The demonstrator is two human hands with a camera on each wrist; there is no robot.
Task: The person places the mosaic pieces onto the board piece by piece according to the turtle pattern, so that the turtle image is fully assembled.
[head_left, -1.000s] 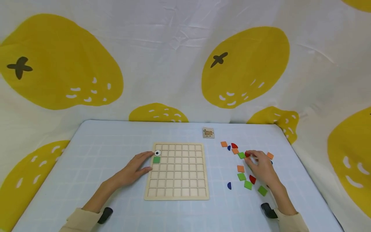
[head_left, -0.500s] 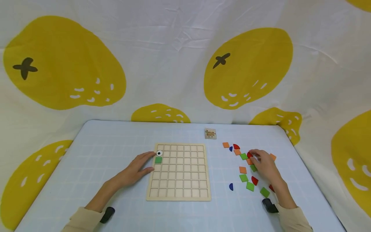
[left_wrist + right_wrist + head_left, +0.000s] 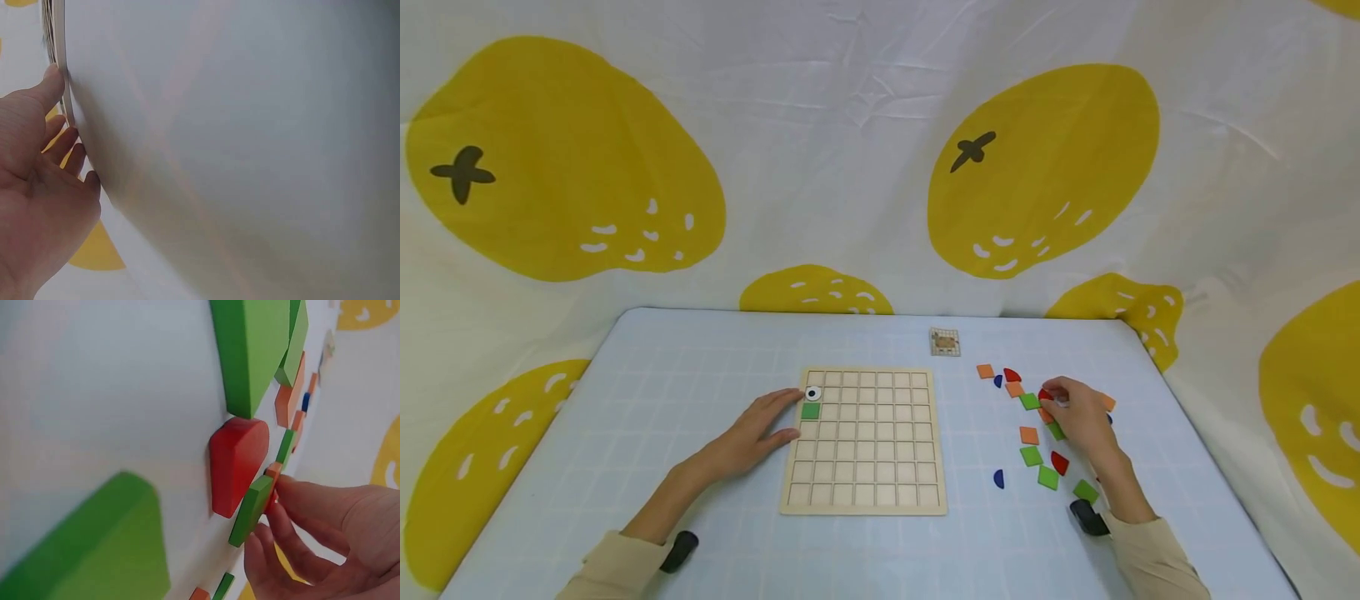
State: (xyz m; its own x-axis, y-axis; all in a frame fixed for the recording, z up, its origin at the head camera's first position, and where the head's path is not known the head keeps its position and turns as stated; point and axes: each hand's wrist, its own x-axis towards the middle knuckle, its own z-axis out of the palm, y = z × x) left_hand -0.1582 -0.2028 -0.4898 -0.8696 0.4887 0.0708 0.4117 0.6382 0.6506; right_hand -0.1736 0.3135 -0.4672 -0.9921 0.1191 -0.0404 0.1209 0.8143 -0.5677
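Observation:
In the head view, my left hand (image 3: 748, 437) lies at the left edge of the wooden grid board (image 3: 865, 510), thumb and fingers spread and touching its rim. The left wrist view shows the same hand (image 3: 47, 156) against the thin side of the board (image 3: 60, 37). On the board, a white disc with a black dot (image 3: 812, 393) sits above a green square tile (image 3: 810, 411). To the right, my right hand (image 3: 1082, 417) pinches a red rounded piece (image 3: 1043, 394) between thumb and forefinger among loose tiles. In the right wrist view this red piece (image 3: 271, 501) is mostly hidden by the fingertips.
Around the right hand lie several green tiles (image 3: 1048, 477), orange tiles (image 3: 1028, 436) and red quarter-round pieces (image 3: 1059, 462). A blue half-disc (image 3: 998, 479) lies nearer the board. A small picture card (image 3: 944, 342) is at the back of the table, before a lemon-print cloth (image 3: 880, 167).
The right thumb has drawn closer to the forefinger at the red piece, and the right wrist has shifted slightly. My left hand stays at the board; the head view has shifted a little.

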